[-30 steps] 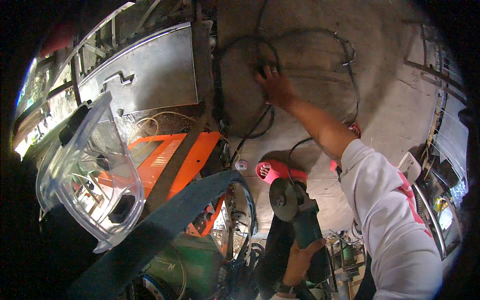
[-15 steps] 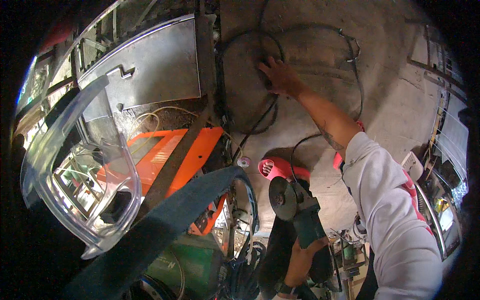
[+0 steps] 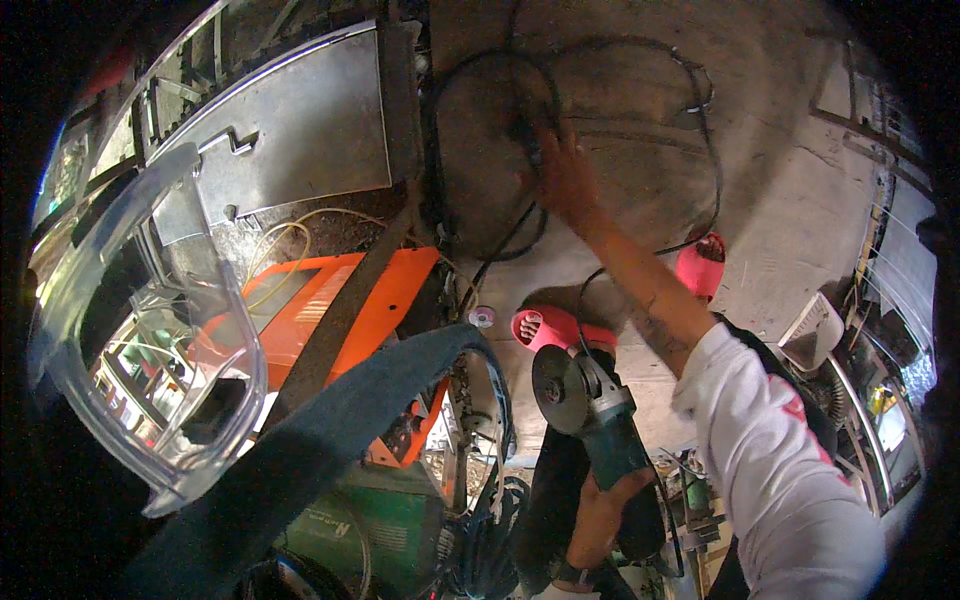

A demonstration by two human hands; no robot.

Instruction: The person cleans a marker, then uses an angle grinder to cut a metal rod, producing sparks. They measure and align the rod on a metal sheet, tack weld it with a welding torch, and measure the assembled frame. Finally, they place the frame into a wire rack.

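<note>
At the near left, a clear visor [image 3: 182,482] stands tilted, with a dark part inside its rim. Beyond it, far left, is a grey metal panel [image 3: 310,125] with a bent handle. An orange panel [image 3: 390,300] lies nearer, and a thin pale hose [image 3: 310,235] curls between the 2 panels. A dark blue band [image 3: 340,430] slants across the near left, above a green box [image 3: 385,535]; dark cables [image 3: 510,500] bunch just right of the box.

Near the middle, a small round piece [image 3: 482,317] lies on the floor [image 3: 765,220], left of 1 of 2 pink slippers [image 3: 565,332], worn on a foot.

The grinder [image 3: 612,445] is at the near centre, held upright with its disc [image 3: 562,392] facing left. The left hand [image 3: 603,508], a dark watch [image 3: 573,577] at its wrist, has its grip closed around the grinder's body.

At the far centre, the right hand [image 3: 568,185] reaches to a looped black cord [image 3: 715,175] on the floor. Its fingers are blurred, so I cannot tell whether its grip is closed on the cord. Its arm comes from the near right in a white sleeve [image 3: 765,440]; the other slipper lies beyond the forearm.
</note>
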